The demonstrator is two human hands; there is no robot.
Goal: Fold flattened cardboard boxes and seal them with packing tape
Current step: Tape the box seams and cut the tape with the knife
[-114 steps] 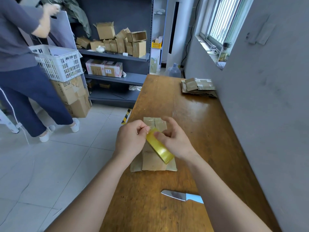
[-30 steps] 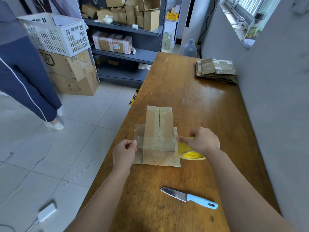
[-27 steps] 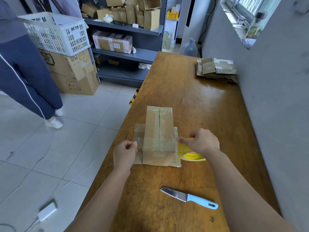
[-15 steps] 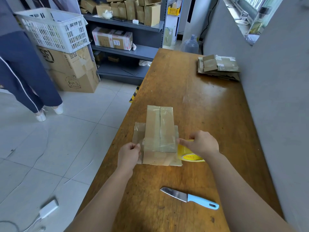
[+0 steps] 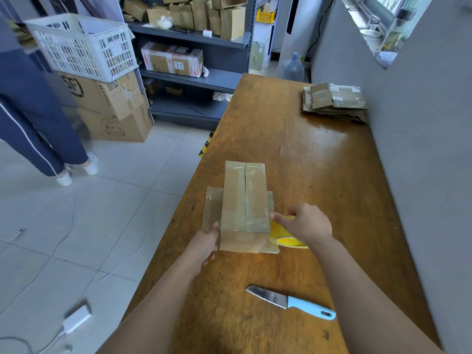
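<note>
A small folded cardboard box stands on the wooden table, its top flaps meeting in a centre seam with clear tape across them. My left hand grips the box's near left corner. My right hand holds a yellow roll of packing tape against the box's near right side, one finger touching the box edge. Open bottom flaps spread flat on the table around the box.
A knife with a light blue handle lies near me on the table. A stack of flattened boxes sits at the far right by the grey wall. On the floor to the left are a white basket on cartons, shelves, and a standing person.
The tape roll came down from between both hands above the box to the table beside it. My left hand slid forward onto the box's left corner. The person at left stepped further left.
</note>
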